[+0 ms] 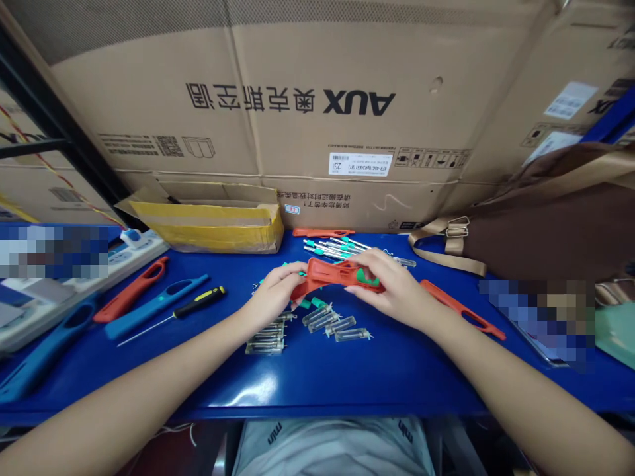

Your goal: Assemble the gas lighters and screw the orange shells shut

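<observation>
Both hands hold an orange plastic handle shell above the table, its hollow inside facing me. My left hand grips its left end between thumb and fingers. The other end is pinched by my right hand, close to a green piece sitting in the shell. Below lie several clear plastic tubes with metal inside, some lined up in a stack under my left hand. Small green parts lie partly hidden beneath the shell. Behind my hands are several thin rods with green ends.
On the left lie a black-and-yellow screwdriver, a blue handle shell, an orange one and a power strip. A yellow-taped box stands behind. To the right are another orange shell and a brown bag.
</observation>
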The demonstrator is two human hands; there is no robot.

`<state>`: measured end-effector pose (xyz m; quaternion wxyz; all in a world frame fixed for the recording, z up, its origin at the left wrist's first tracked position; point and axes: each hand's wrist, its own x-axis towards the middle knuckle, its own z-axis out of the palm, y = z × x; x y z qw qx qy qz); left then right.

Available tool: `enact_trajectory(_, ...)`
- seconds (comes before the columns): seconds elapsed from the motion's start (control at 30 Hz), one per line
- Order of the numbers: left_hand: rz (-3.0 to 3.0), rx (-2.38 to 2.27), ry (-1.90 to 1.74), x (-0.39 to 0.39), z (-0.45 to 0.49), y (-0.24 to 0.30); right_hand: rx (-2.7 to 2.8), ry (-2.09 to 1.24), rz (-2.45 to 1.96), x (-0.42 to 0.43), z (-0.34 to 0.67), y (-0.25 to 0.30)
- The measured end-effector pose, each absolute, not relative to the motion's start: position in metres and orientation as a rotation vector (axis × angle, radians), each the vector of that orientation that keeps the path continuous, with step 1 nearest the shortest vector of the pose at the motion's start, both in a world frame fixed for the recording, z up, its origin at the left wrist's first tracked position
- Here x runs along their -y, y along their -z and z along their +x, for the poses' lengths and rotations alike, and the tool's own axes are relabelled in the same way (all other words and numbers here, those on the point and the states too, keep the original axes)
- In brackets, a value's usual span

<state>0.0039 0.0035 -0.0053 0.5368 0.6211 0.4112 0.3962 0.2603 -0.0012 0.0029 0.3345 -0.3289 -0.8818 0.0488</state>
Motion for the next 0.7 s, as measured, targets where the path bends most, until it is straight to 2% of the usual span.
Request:
enact_trajectory(0.33, 1.633, -0.899, -0.868, 0.007, 0.019, 0.016, 2.54, 0.149, -0.766, 0.006, 0.243, 0.007)
enact_trajectory(0.47, 1.766, -0.95, -0.835, 0.008, 0.023, 0.012, 2.559, 0.146, -0.823, 0.006, 0.241, 0.006)
enact_trajectory(0.6, 2.002, -1.194, -0.851, 0.015, -0.004, -0.018, 2.507, 0.104, -0.839, 0.004, 0.247, 0.004)
enact_trajectory(0.7, 2.096, -1.665, -0.898, 0.023, -0.048, -0.031, 2.472, 0.075, -0.84, 0.003, 0.253, 0.002)
